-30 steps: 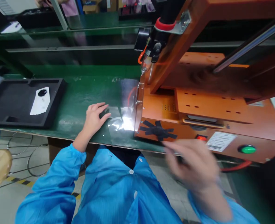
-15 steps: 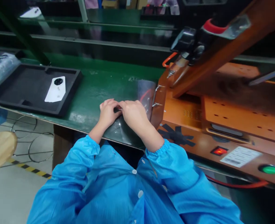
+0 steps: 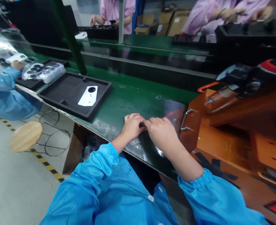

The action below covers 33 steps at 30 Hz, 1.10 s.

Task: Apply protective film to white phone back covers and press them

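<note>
tray [image 3: 58, 93] left of hands, machine [image 3: 233, 147] right, on bench [image 3: 133, 97]

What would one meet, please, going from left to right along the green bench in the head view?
Co-worker's blue sleeve → bagged white covers → black foam tray holding a white phone back cover → left hand → right hand → orange machine.

A: Where does the head view sit?
B: Above the left hand [image 3: 132, 126] and right hand [image 3: 162, 134], looking forward and down, close over them.
A: What lies around the hands?
B: Tray [image 3: 58, 93] to their left, machine [image 3: 233, 140] to their right.
</note>
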Motion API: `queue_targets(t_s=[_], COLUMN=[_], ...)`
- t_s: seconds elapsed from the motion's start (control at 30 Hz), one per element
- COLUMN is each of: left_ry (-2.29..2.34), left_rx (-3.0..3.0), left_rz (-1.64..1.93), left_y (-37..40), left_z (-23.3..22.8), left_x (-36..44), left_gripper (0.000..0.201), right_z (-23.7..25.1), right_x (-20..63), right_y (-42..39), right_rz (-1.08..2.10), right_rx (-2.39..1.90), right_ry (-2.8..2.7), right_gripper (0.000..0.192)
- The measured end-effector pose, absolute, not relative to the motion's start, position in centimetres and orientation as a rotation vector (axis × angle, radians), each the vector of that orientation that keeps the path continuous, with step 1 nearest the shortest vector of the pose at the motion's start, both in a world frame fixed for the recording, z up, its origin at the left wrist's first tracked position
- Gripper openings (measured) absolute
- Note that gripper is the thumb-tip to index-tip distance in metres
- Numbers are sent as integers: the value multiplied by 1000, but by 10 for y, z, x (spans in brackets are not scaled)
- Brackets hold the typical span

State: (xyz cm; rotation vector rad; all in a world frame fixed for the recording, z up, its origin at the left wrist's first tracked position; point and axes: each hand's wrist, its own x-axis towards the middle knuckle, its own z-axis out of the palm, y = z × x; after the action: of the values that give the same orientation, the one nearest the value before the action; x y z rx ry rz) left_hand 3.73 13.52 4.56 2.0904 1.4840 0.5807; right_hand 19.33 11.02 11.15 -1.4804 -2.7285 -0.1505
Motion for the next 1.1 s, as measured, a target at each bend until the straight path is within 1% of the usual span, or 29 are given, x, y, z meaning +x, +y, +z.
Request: queue_targets(t_s=[0.13, 0.23, 0.3, 0.37, 0.43, 0.47, 0.57, 0.6, 0.63, 0.67, 0.7, 0.77, 0.8, 0.83, 0.87, 0.9, 1.0, 1.03, 1.07, 1.1], left_ry=[1458, 1384, 1309, 1238, 1184, 1165, 1106, 1086, 1071, 1076, 1145, 1463, 1740, 1961, 2111, 2256, 2561, 2593, 2598, 2589], left_rx=[2115, 2167, 2233, 2319, 2401, 2428, 2441, 2422, 2399, 2378, 2355, 2284, 2201, 2107, 2027, 1934, 1610, 1545, 1518, 1527], left_rz=[551, 506, 441, 356, 287, 267, 233, 238, 261, 298, 337, 399, 398, 392, 382, 360, 221, 180, 153, 148], left_y=[132, 129, 128, 128, 128, 129, 129, 130, 133, 137, 144, 166, 180, 196, 211, 226, 255, 259, 261, 261], left_z=[45, 47, 47, 47, 47, 47, 49, 53, 57, 64, 72, 93, 105, 116, 127, 137, 152, 154, 154, 153], left_x=[37, 34, 31, 27, 24, 23, 24, 23, 20, 14, 6, -21, -39, -60, -81, -103, -158, -171, -182, -189], left_gripper=[25, 36, 51, 73, 94, 100, 111, 114, 114, 111, 103, 72, 55, 43, 40, 43, 81, 88, 89, 86], right_z=[107, 106, 111, 121, 135, 142, 156, 157, 157, 156, 155, 152, 152, 151, 151, 151, 147, 146, 143, 141], right_x=[191, 195, 201, 208, 213, 214, 215, 215, 215, 215, 215, 217, 218, 218, 218, 218, 213, 211, 210, 208], right_y=[106, 98, 89, 75, 58, 50, 27, 21, 16, 11, 6, -2, -6, -10, -13, -15, -20, -20, -20, -20], right_rz=[-303, -433, -507, -553, -548, -523, -330, -251, -181, -123, -78, -24, -3, 21, 50, 85, 249, 306, 358, 402], right_rx=[-1367, -1338, -1347, -1366, -1377, -1371, -1316, -1291, -1271, -1254, -1237, -1203, -1179, -1153, -1129, -1113, -1097, -1096, -1098, -1101], right_ry=[-2760, -2759, -2721, -2621, -2444, -2334, -2031, -1967, -1919, -1889, -1873, -1870, -1881, -1896, -1909, -1913, -1891, -1872, -1850, -1826], right_gripper=[24, 21, 17, 13, 14, 13, 3, 5, 7, 9, 10, 10, 10, 9, 7, 5, 5, 6, 8, 9])
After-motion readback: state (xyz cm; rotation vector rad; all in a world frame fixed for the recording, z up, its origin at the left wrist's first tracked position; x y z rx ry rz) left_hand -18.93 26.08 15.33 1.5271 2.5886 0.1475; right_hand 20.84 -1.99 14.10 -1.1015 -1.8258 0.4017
